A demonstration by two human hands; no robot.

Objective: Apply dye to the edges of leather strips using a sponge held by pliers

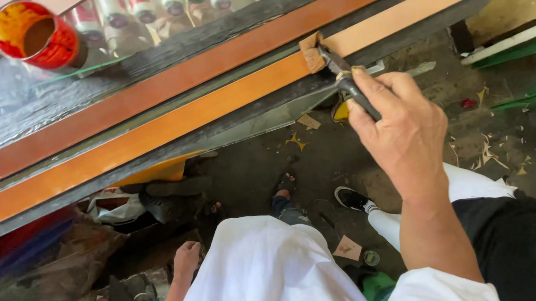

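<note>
paintbrush, upper centre: light, stiff dark handle clenched in right hand, soft bristles on long rigid orange-stained plank; left hand loosely curled, holding nothing.

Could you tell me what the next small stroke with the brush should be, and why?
Probably draw the brush on up the wooden strip toward its pale end. The right hand holds the bristles just where the orange coat stops and bare wood begins. The left hand is out of view.
</note>
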